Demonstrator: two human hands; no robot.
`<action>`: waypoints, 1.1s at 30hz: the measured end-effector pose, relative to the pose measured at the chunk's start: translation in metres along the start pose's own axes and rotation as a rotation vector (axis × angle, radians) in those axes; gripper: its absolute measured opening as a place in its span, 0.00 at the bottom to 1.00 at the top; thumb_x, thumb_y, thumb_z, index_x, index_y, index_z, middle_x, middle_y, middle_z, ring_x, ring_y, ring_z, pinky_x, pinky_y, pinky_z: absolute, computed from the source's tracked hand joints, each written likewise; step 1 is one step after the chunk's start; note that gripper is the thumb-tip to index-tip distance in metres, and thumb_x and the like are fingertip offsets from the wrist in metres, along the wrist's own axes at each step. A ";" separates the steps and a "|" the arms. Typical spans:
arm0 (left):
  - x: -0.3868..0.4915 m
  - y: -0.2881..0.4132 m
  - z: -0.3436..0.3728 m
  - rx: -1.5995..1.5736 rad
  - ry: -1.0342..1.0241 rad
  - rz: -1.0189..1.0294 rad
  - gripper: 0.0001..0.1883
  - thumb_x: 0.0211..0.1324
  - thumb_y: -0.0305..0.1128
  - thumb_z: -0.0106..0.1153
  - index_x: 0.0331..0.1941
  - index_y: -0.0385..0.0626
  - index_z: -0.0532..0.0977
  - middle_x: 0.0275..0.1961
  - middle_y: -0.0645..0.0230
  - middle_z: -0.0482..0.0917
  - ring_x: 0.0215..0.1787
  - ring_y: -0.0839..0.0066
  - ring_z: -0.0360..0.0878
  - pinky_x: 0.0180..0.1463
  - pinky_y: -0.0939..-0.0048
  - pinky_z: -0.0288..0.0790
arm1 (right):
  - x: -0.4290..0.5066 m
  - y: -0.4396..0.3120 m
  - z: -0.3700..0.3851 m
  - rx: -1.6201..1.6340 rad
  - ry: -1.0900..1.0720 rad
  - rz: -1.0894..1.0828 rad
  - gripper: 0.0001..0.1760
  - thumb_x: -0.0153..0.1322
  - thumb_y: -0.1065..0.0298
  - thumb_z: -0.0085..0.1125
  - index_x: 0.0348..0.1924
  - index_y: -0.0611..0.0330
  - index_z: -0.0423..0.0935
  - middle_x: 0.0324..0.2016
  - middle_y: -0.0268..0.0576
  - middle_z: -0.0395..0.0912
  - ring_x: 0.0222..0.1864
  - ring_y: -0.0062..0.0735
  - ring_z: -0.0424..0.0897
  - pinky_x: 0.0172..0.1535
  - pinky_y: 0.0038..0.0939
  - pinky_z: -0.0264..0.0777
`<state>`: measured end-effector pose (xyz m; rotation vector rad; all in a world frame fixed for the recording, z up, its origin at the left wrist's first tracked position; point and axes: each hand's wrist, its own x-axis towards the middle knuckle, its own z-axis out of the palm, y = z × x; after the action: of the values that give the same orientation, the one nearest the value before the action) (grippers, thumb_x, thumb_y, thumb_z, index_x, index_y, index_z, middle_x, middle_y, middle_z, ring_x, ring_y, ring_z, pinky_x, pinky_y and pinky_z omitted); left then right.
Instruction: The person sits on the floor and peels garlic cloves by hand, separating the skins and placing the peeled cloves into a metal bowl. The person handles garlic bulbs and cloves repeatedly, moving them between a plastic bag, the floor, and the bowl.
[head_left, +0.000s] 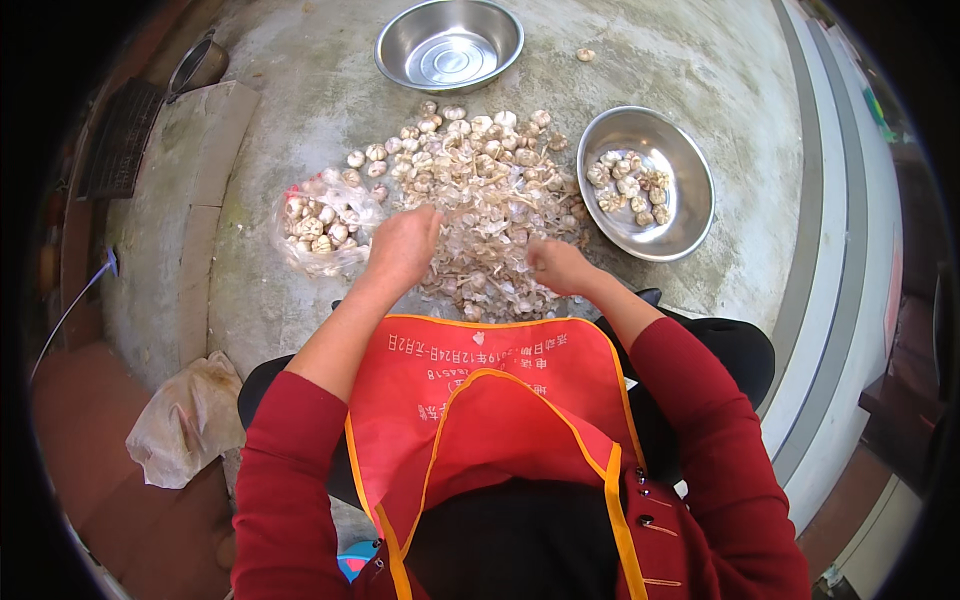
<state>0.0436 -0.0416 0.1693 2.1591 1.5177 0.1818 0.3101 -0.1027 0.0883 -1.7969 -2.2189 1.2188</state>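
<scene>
A heap of garlic skins (487, 225) lies on the concrete floor, with whole garlic bulbs (505, 120) along its far side. Over the heap's left part is my left hand (409, 240), fingers curled; whether anything is in them is hidden. My right hand (559, 264) is curled above the heap's right side, slightly blurred, and its grip cannot be made out. Left of the heap, a clear plastic bag (330, 259) holds several bulbs. A steel basin (701, 202) with several garlic bulbs in it stands on the right.
A second steel basin (390, 56) stands beyond the heap, with nothing visible in it. One loose bulb (586, 55) lies to its right. A crumpled plastic sack (187, 420) is at the lower left. A red apron (480, 345) with yellow edging covers my lap.
</scene>
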 end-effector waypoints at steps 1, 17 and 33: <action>0.000 -0.009 -0.001 0.044 -0.066 -0.057 0.12 0.67 0.38 0.53 0.40 0.40 0.76 0.37 0.46 0.81 0.42 0.46 0.79 0.45 0.49 0.72 | -0.003 0.025 0.005 -0.067 0.044 0.136 0.09 0.65 0.70 0.57 0.38 0.56 0.80 0.39 0.60 0.78 0.41 0.58 0.81 0.47 0.49 0.74; -0.021 0.028 -0.042 0.106 -0.196 0.177 0.22 0.59 0.34 0.61 0.57 0.42 0.72 0.54 0.56 0.77 0.62 0.57 0.71 0.74 0.49 0.52 | 0.136 0.130 0.034 -0.119 0.490 0.005 0.17 0.68 0.76 0.48 0.50 0.64 0.75 0.53 0.57 0.74 0.47 0.59 0.80 0.52 0.49 0.74; 0.003 0.022 -0.042 -0.147 0.066 0.077 0.28 0.62 0.39 0.62 0.63 0.41 0.66 0.57 0.53 0.78 0.60 0.56 0.74 0.64 0.57 0.66 | 0.112 -0.008 -0.014 1.610 -0.025 0.106 0.05 0.75 0.68 0.59 0.37 0.54 0.71 0.24 0.28 0.71 0.23 0.15 0.68 0.25 0.19 0.59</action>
<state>0.0473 -0.0310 0.2152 2.1138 1.4105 0.3823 0.2736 -0.0008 0.0550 -1.0515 -0.4655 2.0050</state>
